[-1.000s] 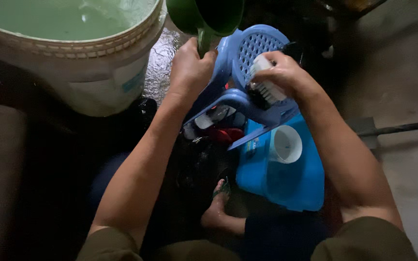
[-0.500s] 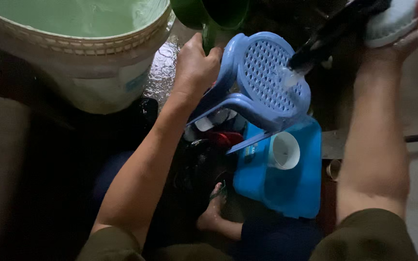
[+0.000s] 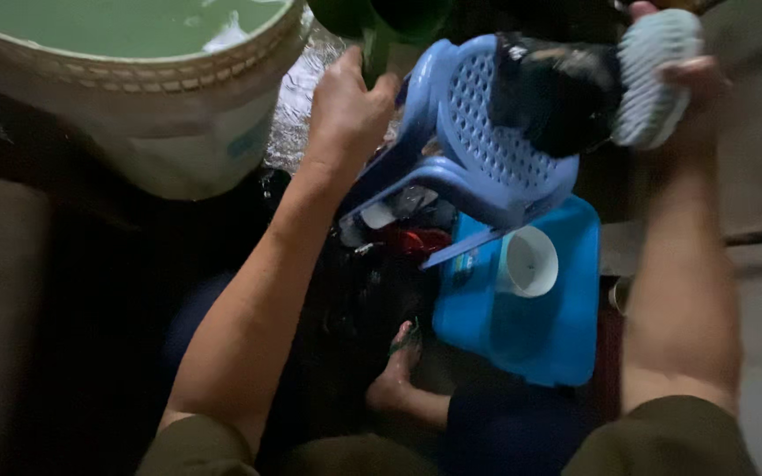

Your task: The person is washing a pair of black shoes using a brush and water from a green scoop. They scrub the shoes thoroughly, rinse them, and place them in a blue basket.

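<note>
1. Black shoe (image 3: 557,97), pale ribbed sole outward, is gripped in the right hand (image 3: 690,84), fingers curled round the sole; it now lies across the stool's seat, lower than half a second ago.
2. Left hand (image 3: 346,110) stays clenched on the green scoop's handle (image 3: 377,48).
3. Pale blue plastic stool (image 3: 478,159) lies tipped on its side.
4. Below it sit a bright blue tub (image 3: 531,339) and a white cup (image 3: 526,262).
5. Big white bucket (image 3: 160,115) of greenish water stands at upper left.

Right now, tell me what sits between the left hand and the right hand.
In the head view, the light blue plastic stool lies between the left hand, which grips a green scoop's handle, and the right hand holding a shoe.
</note>
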